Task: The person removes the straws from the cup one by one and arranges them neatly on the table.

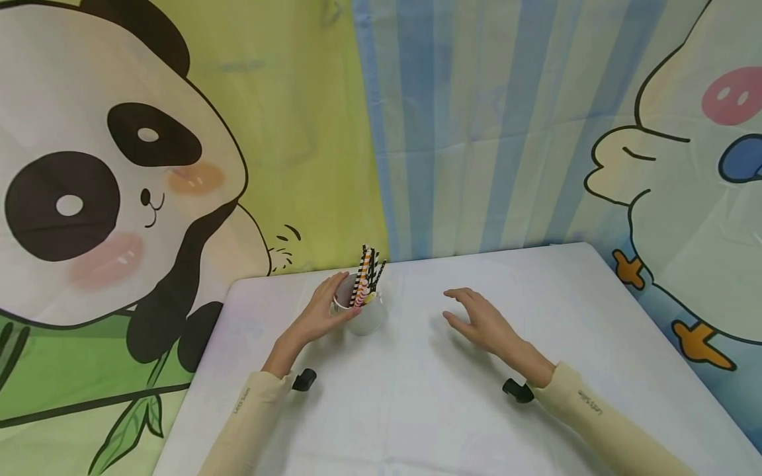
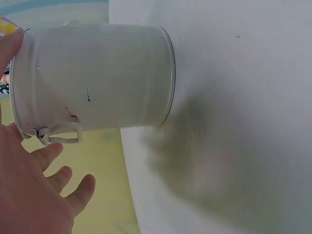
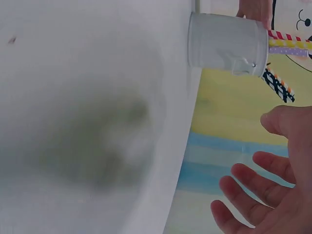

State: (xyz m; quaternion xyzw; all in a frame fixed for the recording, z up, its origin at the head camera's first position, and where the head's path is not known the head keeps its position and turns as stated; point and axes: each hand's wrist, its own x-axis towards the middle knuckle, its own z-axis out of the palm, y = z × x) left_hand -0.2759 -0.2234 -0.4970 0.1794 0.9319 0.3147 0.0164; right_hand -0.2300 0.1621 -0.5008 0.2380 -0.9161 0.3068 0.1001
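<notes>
A white pail with a small side handle stands upright toward the back of the table. Patterned paper straws, striped and dotted, stick up out of it and lean to one side. My left hand holds the pail at its rim, thumb on the near side; in the left wrist view the pail's white wall fills the upper left. To the right, apart from the pail, my right hand hovers over the table with fingers spread and slightly bent, holding nothing. The right wrist view shows the straws beyond my thumb.
A white cloth covers the table. Behind it hangs a printed curtain with a panda on the left and a pale cartoon animal on the right. Each wrist carries a small black camera.
</notes>
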